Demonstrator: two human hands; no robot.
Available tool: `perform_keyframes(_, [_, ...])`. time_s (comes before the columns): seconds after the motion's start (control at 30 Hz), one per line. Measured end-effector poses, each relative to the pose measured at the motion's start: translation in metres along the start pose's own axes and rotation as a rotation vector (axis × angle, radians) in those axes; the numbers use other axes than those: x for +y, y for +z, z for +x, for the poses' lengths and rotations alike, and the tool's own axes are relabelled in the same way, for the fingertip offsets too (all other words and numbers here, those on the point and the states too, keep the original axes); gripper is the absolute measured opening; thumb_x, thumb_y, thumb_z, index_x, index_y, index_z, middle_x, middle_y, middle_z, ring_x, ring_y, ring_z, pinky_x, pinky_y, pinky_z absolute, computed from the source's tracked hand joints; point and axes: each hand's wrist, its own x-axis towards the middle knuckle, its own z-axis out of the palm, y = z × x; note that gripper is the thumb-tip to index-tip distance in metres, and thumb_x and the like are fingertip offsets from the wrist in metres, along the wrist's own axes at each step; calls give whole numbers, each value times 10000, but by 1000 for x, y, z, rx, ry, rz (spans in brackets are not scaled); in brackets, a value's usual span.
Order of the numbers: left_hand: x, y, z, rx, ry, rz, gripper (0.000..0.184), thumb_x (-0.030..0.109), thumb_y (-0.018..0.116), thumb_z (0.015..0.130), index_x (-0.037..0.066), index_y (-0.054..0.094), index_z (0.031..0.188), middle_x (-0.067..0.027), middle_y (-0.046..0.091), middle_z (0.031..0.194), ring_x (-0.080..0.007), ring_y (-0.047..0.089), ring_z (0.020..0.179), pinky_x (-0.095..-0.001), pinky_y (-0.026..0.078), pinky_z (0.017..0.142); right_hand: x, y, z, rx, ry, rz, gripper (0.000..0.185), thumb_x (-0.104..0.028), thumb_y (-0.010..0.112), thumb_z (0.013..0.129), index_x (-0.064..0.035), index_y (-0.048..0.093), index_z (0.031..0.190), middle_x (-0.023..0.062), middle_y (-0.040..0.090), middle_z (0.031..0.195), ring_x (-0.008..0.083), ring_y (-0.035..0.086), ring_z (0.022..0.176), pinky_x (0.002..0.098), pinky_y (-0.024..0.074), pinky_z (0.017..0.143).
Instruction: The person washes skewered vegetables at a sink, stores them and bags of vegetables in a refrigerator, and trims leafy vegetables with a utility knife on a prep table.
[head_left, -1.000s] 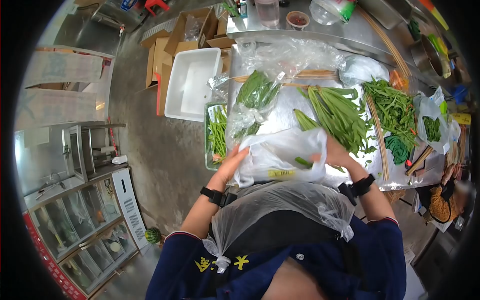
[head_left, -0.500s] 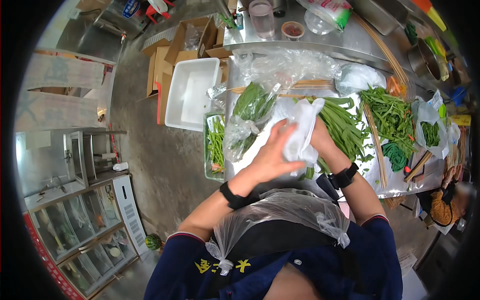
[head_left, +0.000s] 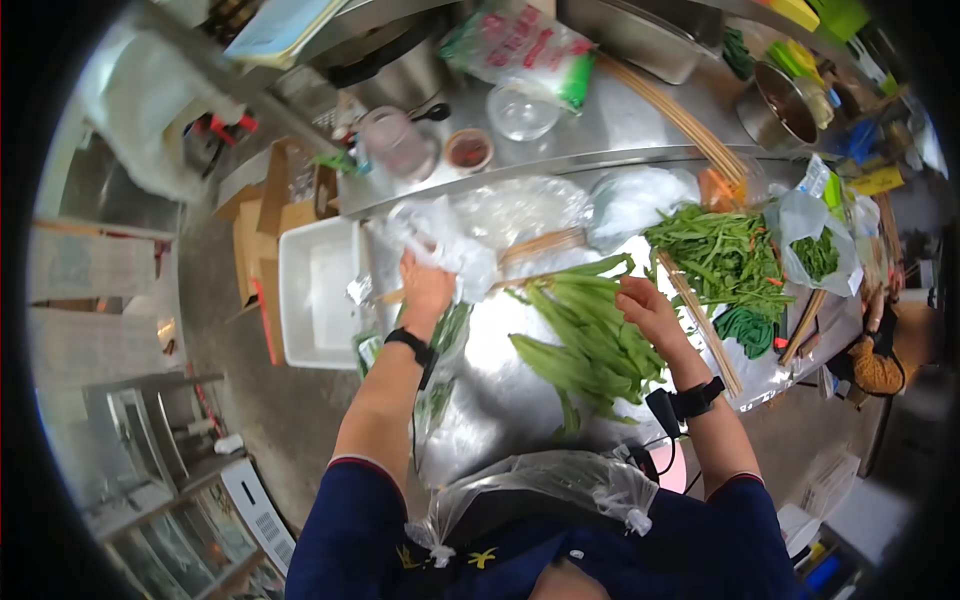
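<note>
My left hand (head_left: 428, 283) grips a crumpled white plastic bag (head_left: 455, 250) over the back left of the metal table (head_left: 490, 400). My right hand (head_left: 648, 312) is raised beside the right edge of a pile of long green leafy vegetables (head_left: 585, 340), its fingers curled and nothing visible in them. Under my left forearm, bagged greens (head_left: 445, 340) are partly hidden. Loose chopped-looking greens (head_left: 720, 255) lie to the right, past my right hand.
A white tub (head_left: 322, 295) stands left of the table, near cardboard boxes (head_left: 262, 215). Wooden sticks (head_left: 700, 325) lie between the greens. The back shelf holds a plastic jug (head_left: 398, 145), a sauce bowl (head_left: 468, 150), a clear bowl (head_left: 520, 112) and a metal pot (head_left: 777, 108).
The view has shifted. The white bag, first spread between both hands and then bunched, has moved to the back left with my left hand. My right hand has come away from it.
</note>
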Motion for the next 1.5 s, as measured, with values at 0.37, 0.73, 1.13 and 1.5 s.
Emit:
perform_keyframes(0.37, [-19, 16, 17, -245, -118, -458, 456, 271, 559, 772, 78, 474, 1176, -189, 398, 1259, -317, 378, 1151, -435, 296, 942, 49, -5, 202, 886, -93, 45, 720, -184, 774, 589, 97, 357, 1104, 159, 517, 959, 209, 534, 800, 306, 463, 698])
perform_keyframes(0.73, [-28, -98, -83, 8, -196, -350, 868, 345, 747, 624, 14, 314, 1299, -243, 219, 1367, -388, 310, 1216, -449, 284, 979, -41, -67, -24, 144, -75, 858, 369, -166, 460, 897, 5, 430, 1223, 115, 521, 1188, 196, 499, 1096, 338, 394, 936])
perform_keyframes(1.13, [-31, -66, -224, -312, -669, -863, 824, 315, 767, 621, -36, 336, 1230, -197, 546, 1078, -297, 540, 1006, -386, 430, 850, -78, 73, -131, -338, -109, 476, 843, -148, 662, 610, -52, 280, 1354, 116, 409, 1312, 229, 440, 1167, 332, 342, 980])
perform_keyframes(1.5, [-30, -220, -433, 469, -768, -2454, 615, 67, 710, 666, 44, 447, 1222, -115, 536, 1168, -257, 529, 1059, -406, 422, 925, -52, 262, -206, -1226, -138, 236, 945, 27, 671, 654, -94, 88, 1389, 73, 289, 1366, 171, 320, 1230, 333, 278, 1002])
